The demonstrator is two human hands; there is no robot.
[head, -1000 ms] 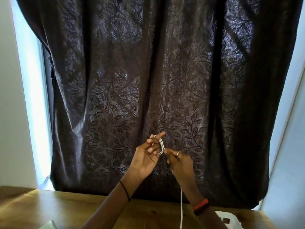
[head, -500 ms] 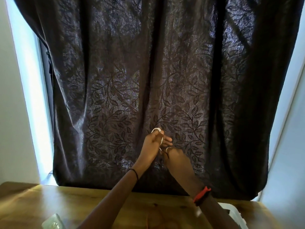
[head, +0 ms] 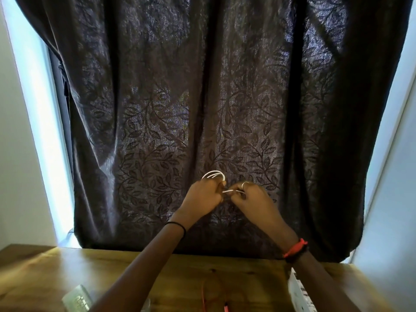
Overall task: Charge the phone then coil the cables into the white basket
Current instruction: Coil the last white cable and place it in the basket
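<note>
Both hands are raised in front of the dark curtain, above the table. My left hand (head: 203,195) is closed around a coil of white cable (head: 213,174), whose loops stick out above the fingers. My right hand (head: 253,202), with a ring on one finger, pinches the free end of the same cable just right of the coil. The white basket (head: 298,292) shows only as a rim at the lower right, partly behind my right forearm. A red cable (head: 206,293) lies loosely looped on the table near the bottom edge. No phone is in view.
A wooden table (head: 112,269) spans the bottom. A clear, shiny object (head: 77,300) lies at its lower left. The dark leaf-patterned curtain (head: 202,97) hangs right behind the table, with bright window light on both sides.
The long hanging stretch of white cable is gone; it is now wound into loops on my left hand. The view has tilted down, so more table, the red cable and the basket show.
</note>
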